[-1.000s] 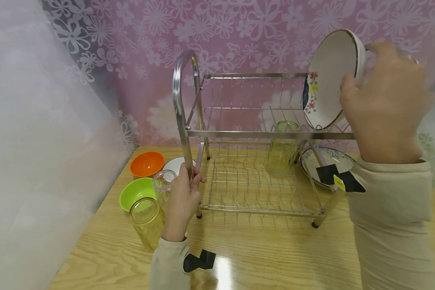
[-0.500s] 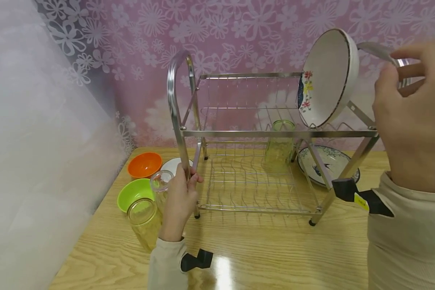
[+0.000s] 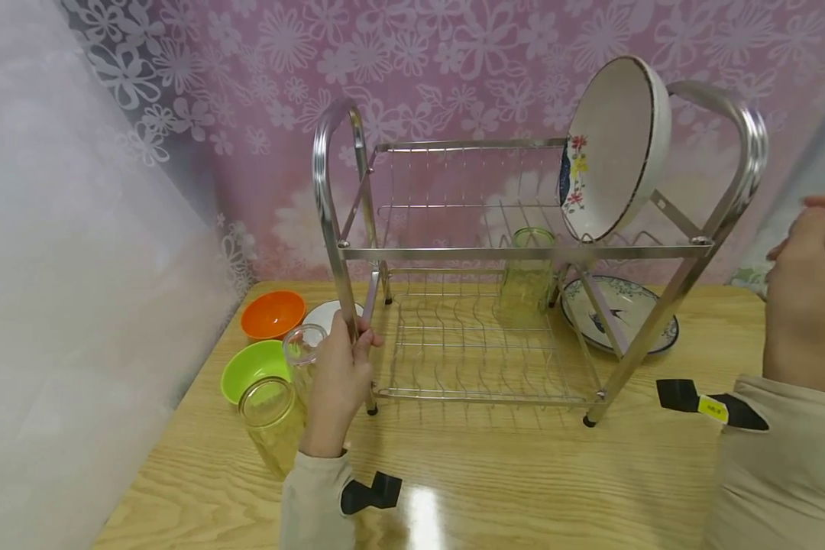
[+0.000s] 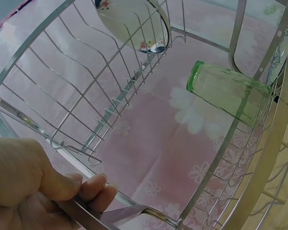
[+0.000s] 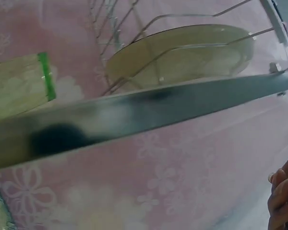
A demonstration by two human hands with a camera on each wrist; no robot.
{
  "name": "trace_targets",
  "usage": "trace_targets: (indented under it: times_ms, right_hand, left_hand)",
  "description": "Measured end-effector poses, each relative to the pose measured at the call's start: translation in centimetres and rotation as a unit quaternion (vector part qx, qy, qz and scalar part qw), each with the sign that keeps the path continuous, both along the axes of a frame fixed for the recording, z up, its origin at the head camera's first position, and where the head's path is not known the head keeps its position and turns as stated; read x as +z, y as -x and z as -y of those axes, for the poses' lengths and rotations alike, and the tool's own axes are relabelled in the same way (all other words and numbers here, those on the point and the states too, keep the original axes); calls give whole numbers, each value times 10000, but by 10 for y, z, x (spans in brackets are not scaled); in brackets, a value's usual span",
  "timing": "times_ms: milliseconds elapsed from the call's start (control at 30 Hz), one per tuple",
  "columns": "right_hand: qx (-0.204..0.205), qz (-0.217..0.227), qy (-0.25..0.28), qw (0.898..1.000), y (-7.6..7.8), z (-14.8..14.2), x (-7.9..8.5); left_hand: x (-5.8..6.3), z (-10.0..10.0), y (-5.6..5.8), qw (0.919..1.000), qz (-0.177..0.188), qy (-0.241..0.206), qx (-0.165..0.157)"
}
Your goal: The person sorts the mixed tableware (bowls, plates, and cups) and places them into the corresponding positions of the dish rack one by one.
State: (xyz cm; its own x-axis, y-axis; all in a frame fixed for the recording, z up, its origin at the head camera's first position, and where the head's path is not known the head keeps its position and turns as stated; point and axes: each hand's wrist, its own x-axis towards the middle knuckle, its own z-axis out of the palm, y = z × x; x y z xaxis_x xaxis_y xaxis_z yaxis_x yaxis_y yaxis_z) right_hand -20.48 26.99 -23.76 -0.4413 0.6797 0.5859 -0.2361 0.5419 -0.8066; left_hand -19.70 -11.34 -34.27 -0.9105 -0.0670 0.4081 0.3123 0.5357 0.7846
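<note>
My left hand (image 3: 340, 374) grips the left front post of a two-tier metal dish rack (image 3: 484, 253), its thumb and fingers round the metal in the left wrist view. On the upper tier's right end a white bowl (image 3: 615, 153) with a dark rim and painted flowers stands on edge, leaning against the rack. To the right of the rack, my right hand (image 3: 811, 298) hangs apart from it with fingers loosely bent; nothing shows in them. A green-tinted glass (image 3: 528, 286) stands upside down on the lower tier at the back right.
Left of the rack are an orange bowl (image 3: 273, 315), a green bowl (image 3: 250, 370), a white dish (image 3: 330, 315), a clear glass (image 3: 302, 353) and a yellowish glass (image 3: 271, 428). A patterned plate (image 3: 619, 315) lies behind the right legs on the wooden table (image 3: 481, 489).
My right hand has let go of the white bowl and moved right and down, away from the rack. The bowl stays standing on the upper tier. My left hand keeps its grip.
</note>
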Motion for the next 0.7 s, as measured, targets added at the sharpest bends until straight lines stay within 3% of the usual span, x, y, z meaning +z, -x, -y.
trace_targets:
  times_ms: [67,200,367,467,700]
  right_hand:
    - [-112,252,54,9996,2,-1,-15]
    - [-71,351,349,9987,3,-6,-41]
    - [-170,377,33,9991,8,-11,-70]
    - [-191,318,-110,9993,12,-12,-83]
    - [-97,443,115,9989,19,-13,-99]
  left_hand:
    - [0,1,0,10000,52,14,10]
    - [-2,1,-1,10000,73,20,-15]
    - [-4,1,-2,10000,-4,33,2]
    - [-4,2,-1,10000,-7,36,-6]
    - [-3,2,1,10000,-5,15,-53]
